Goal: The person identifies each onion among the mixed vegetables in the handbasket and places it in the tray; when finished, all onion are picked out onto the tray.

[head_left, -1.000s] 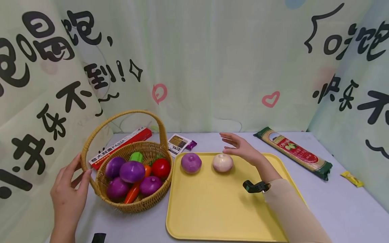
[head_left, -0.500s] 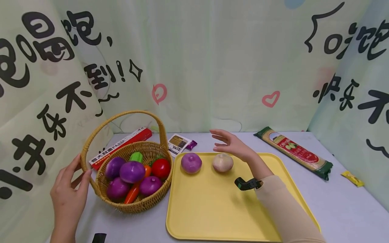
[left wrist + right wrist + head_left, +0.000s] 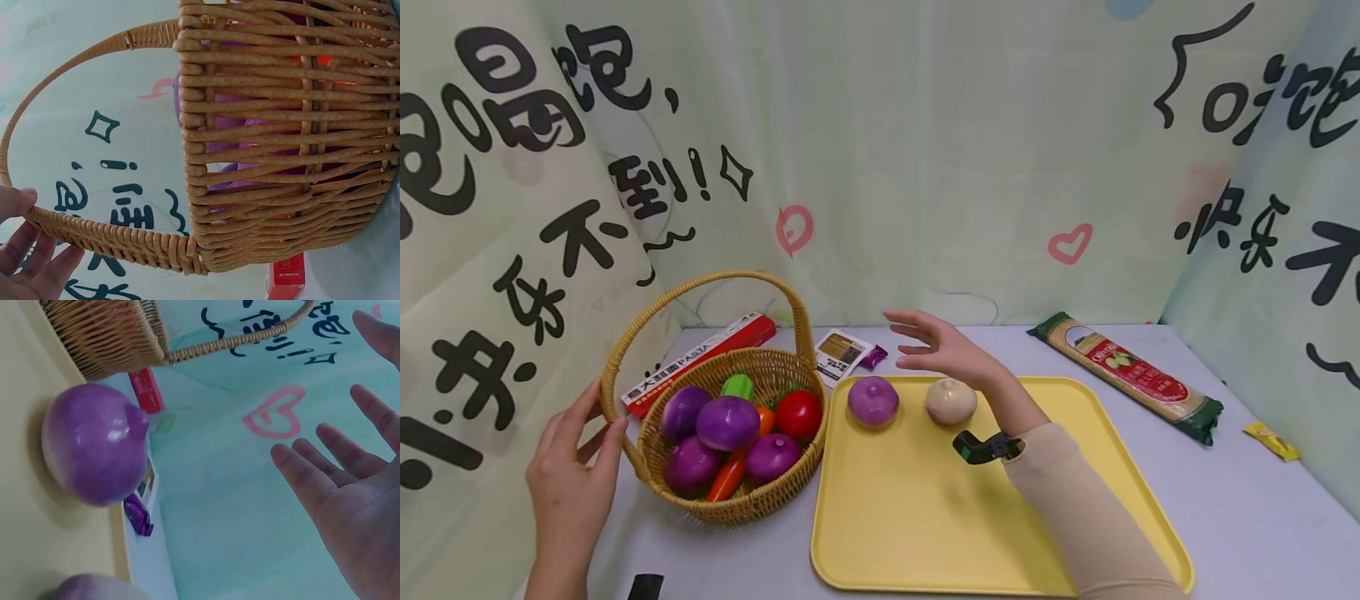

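My left hand (image 3: 568, 475) pinches the handle of a wicker basket (image 3: 752, 508) at its left side; in the left wrist view the thumb and fingers (image 3: 59, 269) lie on either side of the handle (image 3: 119, 240). Round purple vegetables (image 3: 727, 423), a red tomato (image 3: 798, 415) and a long orange-red vegetable (image 3: 727, 477) fill the basket. My right hand (image 3: 943, 346) hovers with spread, relaxed fingers above the back edge of a yellow tray (image 3: 917, 525), touching nothing. Below it on the tray sit a purple onion (image 3: 872, 402) and a pale, whitish onion (image 3: 951, 402).
A red pasta box (image 3: 700, 362) lies behind the basket, with a printed packet (image 3: 841, 357) and a small purple wrapper (image 3: 872, 358) beside it. A spaghetti pack (image 3: 1127, 375) and a yellow sachet (image 3: 1272, 442) lie right of the tray. Printed curtains surround the table.
My right hand has moved left over the back of the tray, from above the whitish onion toward the purple onion. The left hand and basket stay still.
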Motion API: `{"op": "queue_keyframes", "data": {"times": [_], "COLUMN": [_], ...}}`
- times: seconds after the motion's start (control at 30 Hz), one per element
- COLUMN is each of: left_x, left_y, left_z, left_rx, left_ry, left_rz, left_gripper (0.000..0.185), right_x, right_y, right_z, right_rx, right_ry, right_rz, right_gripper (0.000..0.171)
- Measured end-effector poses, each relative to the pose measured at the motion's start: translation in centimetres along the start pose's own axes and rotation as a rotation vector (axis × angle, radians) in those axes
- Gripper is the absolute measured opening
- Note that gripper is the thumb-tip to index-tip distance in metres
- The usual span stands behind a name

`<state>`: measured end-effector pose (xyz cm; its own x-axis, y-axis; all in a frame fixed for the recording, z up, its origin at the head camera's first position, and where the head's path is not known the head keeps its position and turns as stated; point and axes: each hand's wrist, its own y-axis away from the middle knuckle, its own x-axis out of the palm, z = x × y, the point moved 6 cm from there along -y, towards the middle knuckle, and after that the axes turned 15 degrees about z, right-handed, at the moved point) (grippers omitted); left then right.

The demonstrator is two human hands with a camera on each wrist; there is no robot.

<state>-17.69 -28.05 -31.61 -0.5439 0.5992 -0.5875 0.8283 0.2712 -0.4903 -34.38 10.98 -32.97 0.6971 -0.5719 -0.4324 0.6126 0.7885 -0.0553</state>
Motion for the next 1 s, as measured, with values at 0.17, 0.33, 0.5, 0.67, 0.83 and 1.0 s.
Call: {"op": "queue_keyframes", "data": {"times": [0.17, 0.33, 0.5, 0.67, 0.83, 1.0], "left_x": [0.0, 0.0, -0.1, -0.1, -0.1, 0.0], "left_y": [0.1, 0.1, 0.2, 0.2, 0.2, 0.1], "left_z": [0.0, 0.0, 0.1, 0.0, 0.0, -0.1], "left_rx": [0.016, 0.019, 0.011, 0.012, 0.028, 0.035], "left_ry": [-0.001, -0.009, -0.014, -0.009, 0.002, 0.004], "left_rz": [-0.003, -0.005, -0.009, -0.012, -0.022, -0.017], "left_gripper": [0.056, 0.056, 0.057, 0.056, 0.056, 0.056], "right_x": [0.6, 1.5, 2.4, 3.4, 4.2, 4.8], "right_y": [-1.0, -1.8, -2.8, -3.9, -5.1, -6.0], "right_z": [1.0, 1.9, 2.9, 3.9, 4.6, 4.8], "right_rx": [-0.017, -0.055, -0.087, -0.127, -0.151, -0.127], "right_ry": [-0.003, -0.036, -0.05, -0.05, -0.055, -0.036], "right_rz": [0.015, 0.044, 0.079, 0.121, 0.152, 0.16], "right_gripper": [0.064, 0.068, 0.068, 0.067, 0.067, 0.064]}}
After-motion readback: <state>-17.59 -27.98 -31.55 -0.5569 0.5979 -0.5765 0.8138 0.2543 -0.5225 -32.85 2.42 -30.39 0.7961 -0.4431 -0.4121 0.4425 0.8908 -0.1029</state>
